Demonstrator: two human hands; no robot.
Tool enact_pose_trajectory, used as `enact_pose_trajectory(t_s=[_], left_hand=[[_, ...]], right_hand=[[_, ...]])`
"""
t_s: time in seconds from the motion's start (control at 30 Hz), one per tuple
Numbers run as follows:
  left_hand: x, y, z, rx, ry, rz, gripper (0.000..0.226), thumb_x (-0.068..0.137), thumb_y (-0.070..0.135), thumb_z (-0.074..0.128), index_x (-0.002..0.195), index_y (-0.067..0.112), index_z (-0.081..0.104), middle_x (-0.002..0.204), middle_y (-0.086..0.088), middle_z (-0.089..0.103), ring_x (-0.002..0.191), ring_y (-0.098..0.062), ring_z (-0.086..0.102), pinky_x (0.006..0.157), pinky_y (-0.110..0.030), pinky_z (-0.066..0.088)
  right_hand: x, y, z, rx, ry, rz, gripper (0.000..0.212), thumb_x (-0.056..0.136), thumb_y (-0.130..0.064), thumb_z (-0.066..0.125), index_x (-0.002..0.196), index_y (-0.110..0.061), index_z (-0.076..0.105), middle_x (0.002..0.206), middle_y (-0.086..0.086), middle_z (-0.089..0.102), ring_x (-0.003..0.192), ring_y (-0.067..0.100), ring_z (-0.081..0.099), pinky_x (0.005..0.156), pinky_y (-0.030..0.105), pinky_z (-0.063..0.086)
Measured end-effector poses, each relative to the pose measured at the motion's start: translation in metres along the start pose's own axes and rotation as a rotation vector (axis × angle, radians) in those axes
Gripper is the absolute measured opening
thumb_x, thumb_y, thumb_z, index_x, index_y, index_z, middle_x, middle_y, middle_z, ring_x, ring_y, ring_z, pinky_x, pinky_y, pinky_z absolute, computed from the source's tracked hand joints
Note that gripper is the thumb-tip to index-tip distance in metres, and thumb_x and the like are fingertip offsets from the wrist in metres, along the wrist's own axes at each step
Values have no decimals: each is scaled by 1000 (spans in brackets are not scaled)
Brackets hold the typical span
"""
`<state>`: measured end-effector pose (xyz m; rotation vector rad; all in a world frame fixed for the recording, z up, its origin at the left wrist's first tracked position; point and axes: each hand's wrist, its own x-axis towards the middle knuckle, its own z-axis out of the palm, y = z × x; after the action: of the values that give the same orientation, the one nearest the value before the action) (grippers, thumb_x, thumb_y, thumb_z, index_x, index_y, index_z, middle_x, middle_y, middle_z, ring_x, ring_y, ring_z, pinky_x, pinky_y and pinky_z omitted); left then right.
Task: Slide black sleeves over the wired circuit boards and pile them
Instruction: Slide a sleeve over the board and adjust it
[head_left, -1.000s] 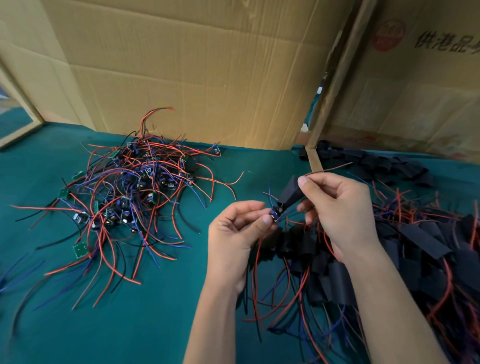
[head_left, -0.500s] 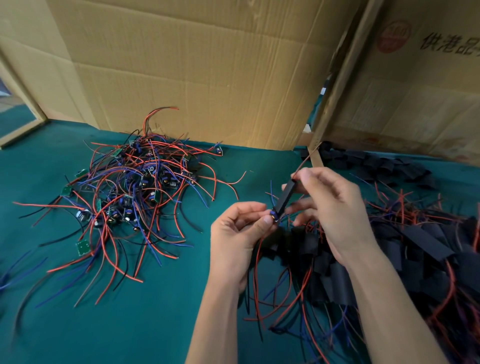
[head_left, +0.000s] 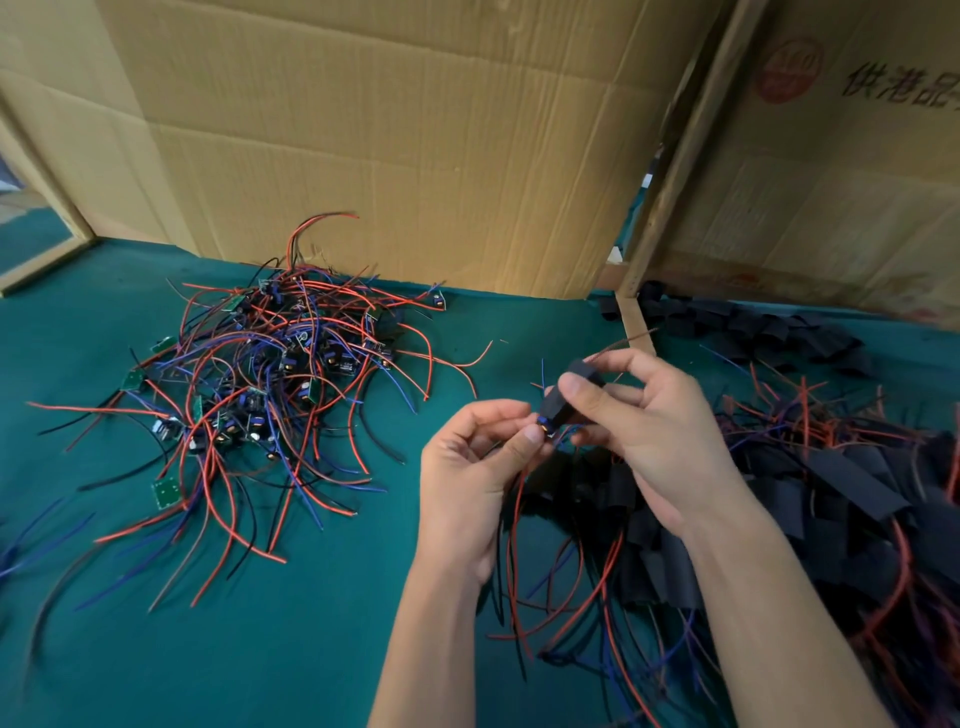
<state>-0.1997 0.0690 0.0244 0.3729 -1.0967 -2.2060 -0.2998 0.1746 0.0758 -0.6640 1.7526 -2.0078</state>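
Mid-bench, the left hand (head_left: 470, 467) pinched the board (head_left: 544, 427) while the right hand (head_left: 644, 415), fingers clamped on the sleeve (head_left: 569, 389), had drawn it lower than a second before, nearly covering the board. Sleeving looked almost done; piling at the bench's right edge (head_left: 831, 493) remained.

**Both hands raised, meeting at the fingertips**

Left hand (head_left: 470, 467) palm inward, thumb and forefinger pinched together; right hand (head_left: 649, 421) just beside it, thumb pressed forward, fingers curled; forearms bare, angled up from the lower edge, converging.
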Motion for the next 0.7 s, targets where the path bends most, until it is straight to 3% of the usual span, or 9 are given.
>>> enact_pose_trajectory(t_s=[0.23, 0.37, 0.47, 0.57, 0.63, 0.7], left_hand=[[1, -3, -2, 152, 61, 37, 15, 86, -4, 71, 92, 10, 68, 84, -7, 65, 64, -16, 64, 58, -21, 53], [1, -4, -2, 212, 19, 45, 16, 87, -5, 69, 97, 8, 67, 79, 0, 68, 61, -12, 64, 57, -22, 54], [1, -5, 0, 352, -92, 19, 26, 86, -8, 60, 101, 10, 72, 92, -4, 76, 77, -17, 70, 68, -26, 59], [0, -6, 3, 601, -93, 29, 45, 77, 2, 42, 99, 21, 77, 99, 4, 77, 89, -12, 72, 85, -32, 59], [0, -6, 7, 771, -74, 107, 49, 76, 10, 37, 102, 19, 77, 102, 7, 77, 96, -7, 70, 92, -29, 56], [-2, -7, 9, 827, -66, 177, 47, 77, 13, 36, 100, 15, 77, 101, 5, 77, 97, -5, 68, 92, -22, 52]], right_hand=[[-5, -2, 6, 4, -130, 132, 44, 72, -25, 81, 106, -5, 60, 92, 24, 77, 72, 29, 73, 61, 28, 58], [-3, -3, 4, -124, -149, 178, 18, 90, -8, 73, 107, -5, 69, 92, 20, 78, 73, 25, 74, 61, 26, 59], [-1, -8, -13, -480, 32, 102, 2, 89, -16, 76, 90, -17, 78, 83, 4, 79, 75, 15, 73, 65, 29, 59], [-3, -22, -34, -959, 315, -66, 4, 82, -32, 80, 83, -29, 77, 77, -12, 75, 83, 13, 73, 83, 36, 57], [-8, -35, -25, -907, 381, -175, 4, 80, -34, 78, 82, -34, 75, 72, -15, 73, 78, 5, 71, 78, 31, 57], [-10, -40, 6, -806, 252, -266, 10, 76, -38, 73, 86, -37, 75, 74, -22, 73, 73, -2, 69, 70, 25, 55]])
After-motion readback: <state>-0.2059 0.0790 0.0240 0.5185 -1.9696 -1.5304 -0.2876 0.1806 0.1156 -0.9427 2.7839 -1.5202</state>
